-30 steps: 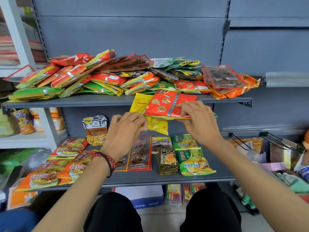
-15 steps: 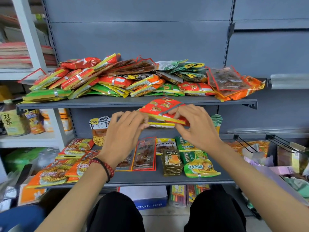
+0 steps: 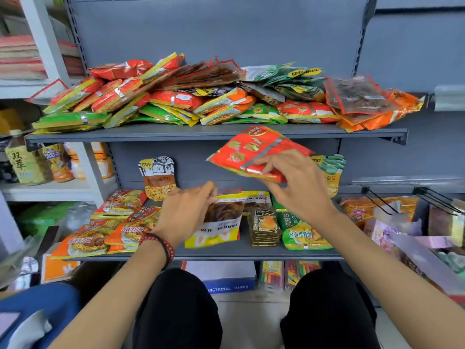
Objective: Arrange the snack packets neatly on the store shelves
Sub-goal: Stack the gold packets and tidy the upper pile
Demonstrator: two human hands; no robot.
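Yellow packet (image 3: 218,224) lower now, front-to-back; red packet (image 3: 251,150) crosswise

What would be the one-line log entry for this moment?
left hand: pinches yellow packet at lower shelf | right hand: holds red packet in air | upper shelf: untidy packet pile

From my remote station I assess this place as a small retail shop. Grey metal shelving with a slotted upright (image 3: 363,34) carries an upper shelf (image 3: 176,134) heaped with sealed snack packets (image 3: 176,99), many repeated in identical branding. The lower shelf (image 3: 226,253) holds like goods, including stacked noodle packets (image 3: 120,205). On my left, a white rack (image 3: 50,191) holds a bottled drink (image 3: 22,162). On my right, wire display hooks (image 3: 380,201) project forward. A boxed paper ream (image 3: 226,288) sits beneath.
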